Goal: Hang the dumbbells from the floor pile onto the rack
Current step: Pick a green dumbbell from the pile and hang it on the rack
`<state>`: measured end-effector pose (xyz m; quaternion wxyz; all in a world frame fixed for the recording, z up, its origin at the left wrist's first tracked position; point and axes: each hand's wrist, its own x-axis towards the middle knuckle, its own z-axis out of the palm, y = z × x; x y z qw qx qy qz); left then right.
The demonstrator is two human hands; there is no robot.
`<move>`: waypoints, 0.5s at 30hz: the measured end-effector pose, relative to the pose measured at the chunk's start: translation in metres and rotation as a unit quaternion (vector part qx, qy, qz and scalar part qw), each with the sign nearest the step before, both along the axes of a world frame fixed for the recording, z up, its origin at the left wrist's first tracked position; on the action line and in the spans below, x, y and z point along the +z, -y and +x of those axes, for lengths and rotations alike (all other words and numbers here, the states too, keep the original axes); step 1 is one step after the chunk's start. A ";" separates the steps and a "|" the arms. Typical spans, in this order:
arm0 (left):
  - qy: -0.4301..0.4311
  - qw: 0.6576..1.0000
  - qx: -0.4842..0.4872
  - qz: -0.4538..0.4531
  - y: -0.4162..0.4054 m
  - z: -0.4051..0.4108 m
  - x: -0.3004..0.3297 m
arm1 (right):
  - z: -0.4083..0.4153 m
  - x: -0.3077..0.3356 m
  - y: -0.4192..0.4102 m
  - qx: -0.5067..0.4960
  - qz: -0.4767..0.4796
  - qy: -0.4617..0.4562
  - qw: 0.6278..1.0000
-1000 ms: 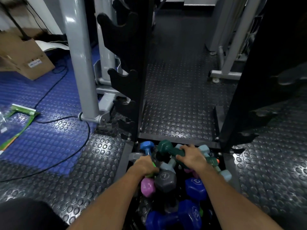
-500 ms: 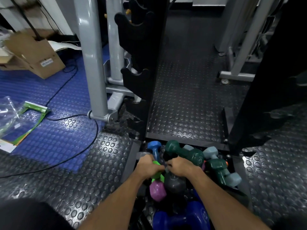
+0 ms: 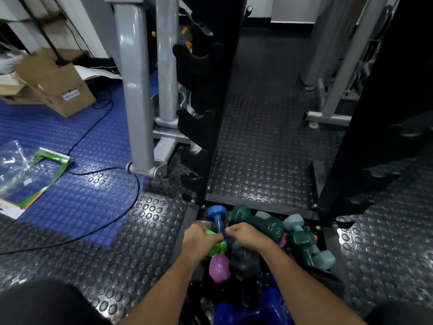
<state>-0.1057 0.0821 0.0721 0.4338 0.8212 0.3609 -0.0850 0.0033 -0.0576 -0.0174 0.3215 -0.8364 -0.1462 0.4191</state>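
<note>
Both your hands are down in the pile [image 3: 257, 252] at the foot of the rack [image 3: 206, 127], which serves as landmark here.

Left hand [image 3: 199, 240]: fingers curled round the green dumbbell [image 3: 216, 245], handle in the fist. Its near end touches the pink one [image 3: 219, 266] just below.

Right hand [image 3: 248, 235]: fingers curled at the shaft of the blue dumbbell [image 3: 219, 219], which stands tilted with its head toward the rack foot. Whether you grip it or only pinch it I cannot tell; the fingertips are hidden behind the knuckles.

The two hands sit nearly touching. My guess: green and blue are tangled, so you work both at one spot to free them.

Dark green pair [image 3: 260, 221] lies right of your right hand, nearest the rack's base bar; pale teal heads [image 3: 294, 222] beside it. Grey one [image 3: 243, 261] under your right wrist. Large blue ones [image 3: 248, 310] farthest from the rack.

Rack cradles in view on the left upright stand bare. Pile still heaped on the floor; little hung as far as I can see. Next likely needs a lift clear of neighbours before rising to a cradle. Risk: stacked weights shifting once one comes out.
</note>
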 end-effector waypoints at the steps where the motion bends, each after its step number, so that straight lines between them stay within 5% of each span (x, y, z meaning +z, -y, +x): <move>1: 0.007 1.000 0.007 0.001 0.002 0.000 0.001 | 0.000 -0.001 0.000 -0.015 0.005 -0.009 1.000; 5: 0.046 0.999 0.006 -0.012 -0.004 0.011 0.006 | 0.000 -0.015 -0.009 -0.038 0.008 -0.023 0.999; 9: 0.101 0.993 0.000 -0.062 -0.016 0.022 0.017 | 0.007 0.001 -0.013 -0.219 0.121 -0.070 0.966; 15: 0.144 0.956 0.035 -0.255 -0.020 0.021 0.028 | 0.034 0.027 -0.003 -0.318 0.164 -0.071 0.931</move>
